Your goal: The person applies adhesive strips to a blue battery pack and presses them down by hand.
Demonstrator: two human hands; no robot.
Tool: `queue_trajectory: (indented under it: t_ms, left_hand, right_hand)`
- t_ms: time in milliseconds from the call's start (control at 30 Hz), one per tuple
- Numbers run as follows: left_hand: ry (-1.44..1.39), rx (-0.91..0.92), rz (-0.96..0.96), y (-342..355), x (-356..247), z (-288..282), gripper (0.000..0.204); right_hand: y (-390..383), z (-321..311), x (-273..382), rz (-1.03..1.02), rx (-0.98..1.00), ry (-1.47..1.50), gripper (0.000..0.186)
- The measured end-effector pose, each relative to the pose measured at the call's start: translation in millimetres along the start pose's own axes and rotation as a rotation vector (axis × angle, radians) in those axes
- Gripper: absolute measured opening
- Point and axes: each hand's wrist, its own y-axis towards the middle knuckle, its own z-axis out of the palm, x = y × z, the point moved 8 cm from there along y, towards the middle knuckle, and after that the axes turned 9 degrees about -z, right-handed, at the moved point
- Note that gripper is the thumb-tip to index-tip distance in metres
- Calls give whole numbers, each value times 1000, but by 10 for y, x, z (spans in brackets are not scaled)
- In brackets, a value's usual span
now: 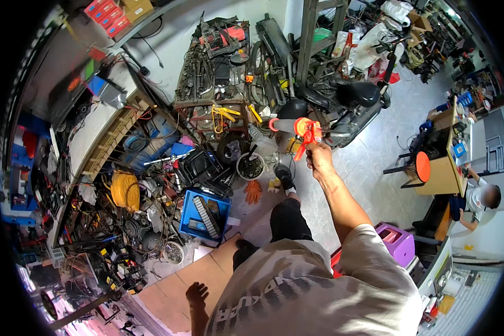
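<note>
My right hand (320, 157) grips an orange tool (305, 130) with a trigger handle, a dark grey barrel and a metal rod, like a caulking gun. It is held out at arm's length in front of me. My left hand (197, 294) hangs low at my left side, fingers loosely bent and apart, holding nothing. Below the tool, my dark shoe (283, 176) rests on the floor beside a white bucket (250, 166) and an orange glove (253, 191).
A cluttered metal rack (207, 67) and scooter (358, 106) stand ahead. A blue crate (204, 215), yellow hose coil (125, 190) and piled parts crowd the left. At right, another person (477, 199) sits at a desk (441, 171) near an orange stool (423, 167) and purple box (395, 245).
</note>
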Motion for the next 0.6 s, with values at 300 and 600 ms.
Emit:
queue_trajectory:
  t_ms: [300, 600]
  left_hand:
    - [-112, -231, -174, -775, 1307, 1610, 32]
    - [-74, -320, -199, -1625, 913, 3295, 32]
  right_hand:
    - [2966, 1166, -953, 141, 88, 33, 5]
    - [4482, 1897, -1645, 210, 112, -224, 11]
